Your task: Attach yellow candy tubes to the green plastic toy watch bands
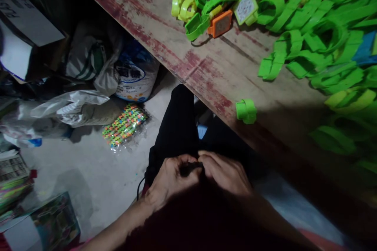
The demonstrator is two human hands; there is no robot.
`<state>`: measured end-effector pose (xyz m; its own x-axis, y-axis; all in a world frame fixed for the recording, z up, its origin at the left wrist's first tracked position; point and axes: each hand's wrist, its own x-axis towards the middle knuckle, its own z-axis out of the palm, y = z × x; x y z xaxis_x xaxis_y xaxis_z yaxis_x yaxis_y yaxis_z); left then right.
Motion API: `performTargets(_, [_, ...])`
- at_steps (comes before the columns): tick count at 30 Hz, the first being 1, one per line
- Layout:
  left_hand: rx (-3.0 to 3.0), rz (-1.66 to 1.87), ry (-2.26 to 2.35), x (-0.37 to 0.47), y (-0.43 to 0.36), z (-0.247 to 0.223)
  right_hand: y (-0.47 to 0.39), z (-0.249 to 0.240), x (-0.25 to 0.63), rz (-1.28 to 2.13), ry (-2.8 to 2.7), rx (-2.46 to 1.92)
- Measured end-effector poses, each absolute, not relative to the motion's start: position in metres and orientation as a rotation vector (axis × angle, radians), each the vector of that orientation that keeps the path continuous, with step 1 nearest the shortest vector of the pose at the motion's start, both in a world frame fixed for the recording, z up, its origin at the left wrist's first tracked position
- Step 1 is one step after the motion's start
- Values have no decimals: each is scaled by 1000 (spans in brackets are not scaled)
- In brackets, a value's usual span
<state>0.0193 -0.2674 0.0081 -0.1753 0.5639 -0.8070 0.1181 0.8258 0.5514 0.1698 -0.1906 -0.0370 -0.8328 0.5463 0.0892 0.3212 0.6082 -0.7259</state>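
Close to my body, above my dark trousers (173, 129), my two hands meet fingertip to fingertip. My left hand (176, 174) is closed in a pinch, thumb and forefinger bent round a dark gap. My right hand (222, 170) has its fingers pressed together against the left fingertips. Whatever lies between them is in shadow and too small to make out. Nearest to the hands on the wooden table is a single green plastic band (246, 111), curled into a ring. Farther off lies a big heap of green plastic toy watches (324, 35).
The worn wooden table (165, 27) slants across, its red-stained edge beside my knees. Orange (220, 23) and yellow (246, 6) toy watches lie at the heap's near side. On the floor are a bag of colourful pieces (125, 125), plastic sacks (135, 74) and a cardboard box (29, 19).
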Motion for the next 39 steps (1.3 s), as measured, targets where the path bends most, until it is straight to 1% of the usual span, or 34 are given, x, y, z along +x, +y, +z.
performTargets(4, [581,373,1772,22,-264,10,-181,-32,170,1432,-2509,-597])
performTargets(8, [580,332,1777,21,-263,13,-168,-24,171,1853,-2436,-643])
performTargets(12, [576,316,1761,20,-262,14,-165,-28,173,1989,-2394,-699])
performTargets(15, [569,308,1747,20,-261,13,-166,-30,174,1949,-2453,-616])
performTargets(20, [578,307,1769,20,-262,13,-168,-27,173,1503,-2674,-402])
performTargets(23, [621,339,1737,20,-262,15,-173,-24,175,1314,-2703,-461])
performTargets(26, [709,355,1740,20,-260,16,-181,-23,177,1349,-2603,-632])
performTargets(29, [743,344,1765,20,-259,17,-188,-25,179,1433,-2503,-714])
performTargets(35, [581,447,1831,28,-269,17,-196,-26,182,1460,-2412,-747])
performTargets(39, [495,457,1792,29,-273,16,-189,-27,185,1573,-2399,-691])
